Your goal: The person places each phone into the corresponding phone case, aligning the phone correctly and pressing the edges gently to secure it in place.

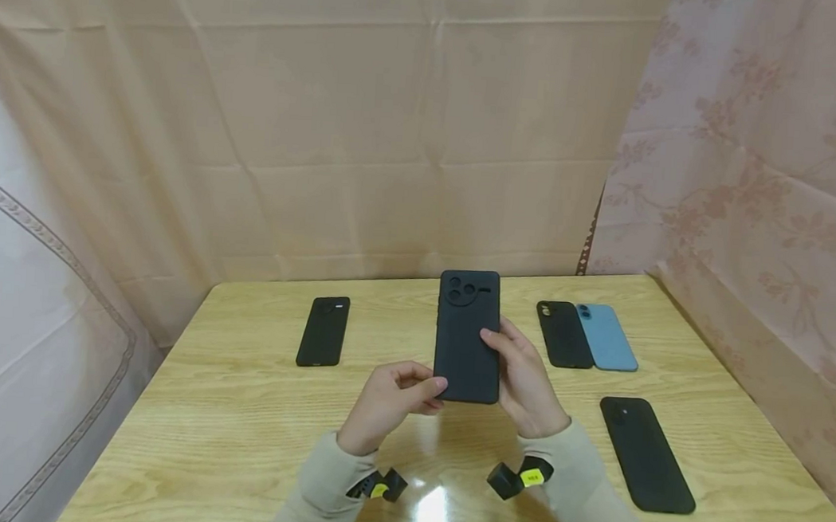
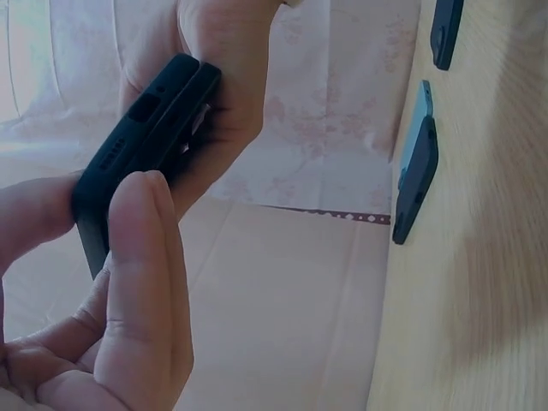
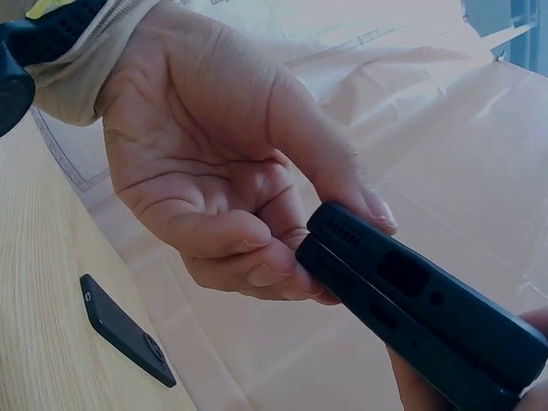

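Note:
A black phone-shaped item with a round camera ring is held upright above the table, its camera side facing me. In the wrist views it proves to be two dark slabs lying flat against each other; the outer one has a port opening and a row of small slots along its end. My left hand pinches the lower left corner, thumb in front and fingers behind. My right hand grips the right edge with its thumb across the camera side. Whether each slab is a phone or a case I cannot tell.
On the wooden table lie a black phone-like item at left, a black one with camera cut-outs beside a light blue one at back right, and another black one at front right. Curtains surround the table.

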A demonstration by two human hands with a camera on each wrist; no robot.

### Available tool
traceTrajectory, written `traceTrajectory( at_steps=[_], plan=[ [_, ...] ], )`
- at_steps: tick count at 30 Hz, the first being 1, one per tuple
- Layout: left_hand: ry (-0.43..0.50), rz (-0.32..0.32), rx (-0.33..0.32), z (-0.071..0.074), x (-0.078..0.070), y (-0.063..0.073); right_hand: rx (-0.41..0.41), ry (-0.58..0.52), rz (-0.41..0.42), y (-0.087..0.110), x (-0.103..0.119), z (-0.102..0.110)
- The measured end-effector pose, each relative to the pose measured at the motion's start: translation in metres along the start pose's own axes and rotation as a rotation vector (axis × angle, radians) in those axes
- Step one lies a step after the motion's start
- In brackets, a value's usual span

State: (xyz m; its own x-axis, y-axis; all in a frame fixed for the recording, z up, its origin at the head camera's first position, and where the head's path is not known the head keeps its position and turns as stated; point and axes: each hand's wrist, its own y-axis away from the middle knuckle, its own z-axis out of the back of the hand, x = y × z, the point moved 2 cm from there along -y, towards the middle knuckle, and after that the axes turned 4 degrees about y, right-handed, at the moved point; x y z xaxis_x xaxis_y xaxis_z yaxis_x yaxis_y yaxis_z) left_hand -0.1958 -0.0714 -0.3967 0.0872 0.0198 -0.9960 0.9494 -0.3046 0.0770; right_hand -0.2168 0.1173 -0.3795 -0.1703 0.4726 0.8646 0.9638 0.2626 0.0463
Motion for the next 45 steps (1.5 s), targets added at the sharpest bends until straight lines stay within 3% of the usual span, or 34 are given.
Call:
traceTrajectory(
  at_steps=[18,29,33,45],
  plan=[
    [0.036,-0.009,-0.009,-0.002,0.0,0.002,0.031,-0.008,0.003,0.001,0.001,0.0],
    [0.181,-0.013,0.034,-0.013,0.004,0.001,0.026,-0.027,0.04,0.003,0.001,-0.002],
    [0.217,-0.022,0.021,-0.014,0.004,0.001,0.019,-0.014,0.045,0.002,0.001,-0.002],
    [0.212,-0.03,-0.042,-0.011,0.0,0.003,0.028,-0.057,0.043,0.002,-0.001,-0.004]
  ],
)
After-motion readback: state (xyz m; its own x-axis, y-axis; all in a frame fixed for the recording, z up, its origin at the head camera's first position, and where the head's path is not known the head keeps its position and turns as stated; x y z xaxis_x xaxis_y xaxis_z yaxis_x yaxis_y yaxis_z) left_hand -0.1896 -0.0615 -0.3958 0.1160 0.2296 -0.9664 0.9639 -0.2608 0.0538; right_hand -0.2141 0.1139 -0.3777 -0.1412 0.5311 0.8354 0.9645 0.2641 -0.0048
